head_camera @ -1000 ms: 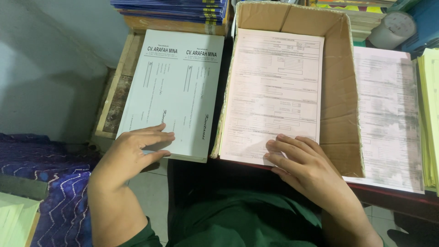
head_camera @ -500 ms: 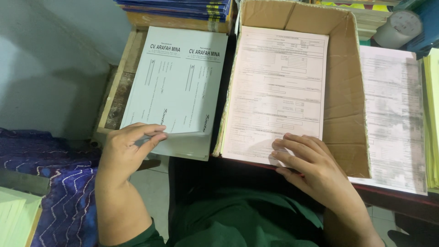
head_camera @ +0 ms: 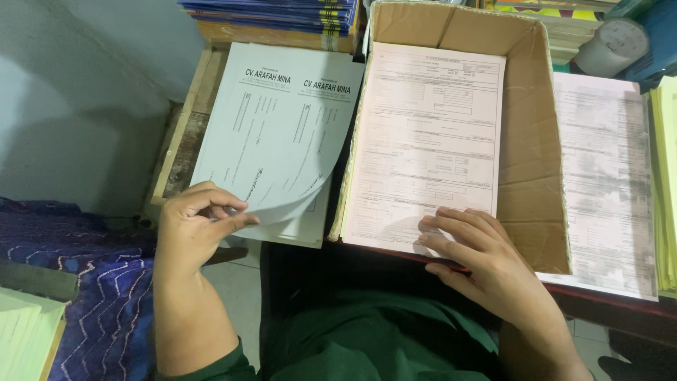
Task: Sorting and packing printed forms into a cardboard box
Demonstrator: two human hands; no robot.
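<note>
My left hand [head_camera: 199, 224] pinches the near corner of the top white printed sheet [head_camera: 282, 127] and curls it up off a stack of like sheets on a wooden crate [head_camera: 185, 134]. My right hand [head_camera: 479, 257] lies flat, fingers spread, on the near edge of a pale pink form [head_camera: 423, 141] that tops a stack inside an open cardboard box [head_camera: 532, 141]. The two hands are about a box-width apart.
A second pile of pink forms [head_camera: 606, 176] lies right of the box, with yellow-green sheets [head_camera: 665, 183] at the far right. Blue booklets [head_camera: 282, 13] are stacked behind the white sheets. A blue patterned cloth [head_camera: 92, 282] covers the lower left. A white roll [head_camera: 608, 46] stands at the back right.
My left hand went from resting flat on the white stack to pinching its top sheet's near corner and lifting it into a curl. My right hand stayed on the pink form.
</note>
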